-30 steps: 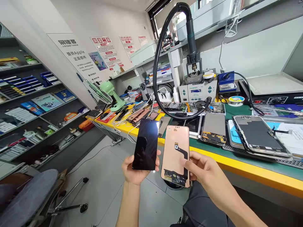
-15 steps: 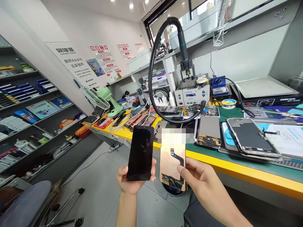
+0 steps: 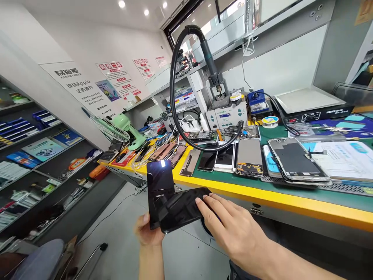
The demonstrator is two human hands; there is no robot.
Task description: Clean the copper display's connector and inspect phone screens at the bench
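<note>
My left hand (image 3: 150, 232) grips a black smartphone (image 3: 159, 177) by its lower end, with the dark glossy face toward me and a bright reflection near the top. Over the lower right part of that phone lies a phone screen panel (image 3: 186, 208), its black glass side now facing me. My right hand (image 3: 230, 219) holds this panel at its right end, fingers on top of the glass; the thumb is hidden beneath. The panel is tilted sideways and overlaps the phone; whether the two touch I cannot tell.
A yellow-edged workbench (image 3: 279, 196) runs behind my hands. On it lie several phone screens, including a grey-backed one (image 3: 249, 155) and a stacked one (image 3: 298, 159). A hot air station (image 3: 225, 116) with a looped black hose, a green fan (image 3: 128, 130) and a heating plate (image 3: 311, 103) stand farther back.
My right hand has flipped the screen panel from its copper back to its black glass side and moved it left over the phone. The view has shifted slightly right.
</note>
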